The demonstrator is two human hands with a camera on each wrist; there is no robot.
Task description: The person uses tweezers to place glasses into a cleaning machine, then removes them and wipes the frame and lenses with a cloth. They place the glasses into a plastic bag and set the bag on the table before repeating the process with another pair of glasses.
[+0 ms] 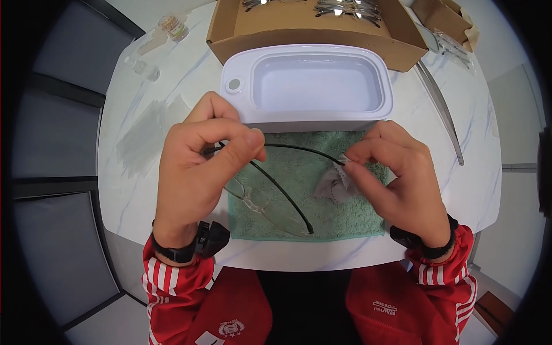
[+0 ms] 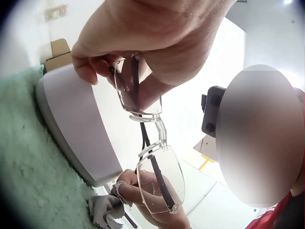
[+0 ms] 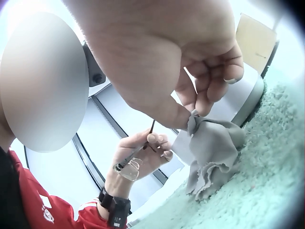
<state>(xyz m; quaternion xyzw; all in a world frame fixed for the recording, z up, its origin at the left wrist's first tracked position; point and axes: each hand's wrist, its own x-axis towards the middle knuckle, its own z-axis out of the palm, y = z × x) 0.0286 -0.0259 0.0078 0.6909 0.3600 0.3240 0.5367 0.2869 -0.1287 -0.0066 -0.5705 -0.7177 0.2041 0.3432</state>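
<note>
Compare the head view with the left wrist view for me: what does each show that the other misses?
Only the head view shows the several pairs of spectacles inside the cardboard box, the small jar and the long thin strip on the right.

Only the left wrist view shows the person's blurred head with a black device beside it, and an orange mark.

Both show the held glasses, left hand, right hand, grey cloth, green towel and white tub.
</note>
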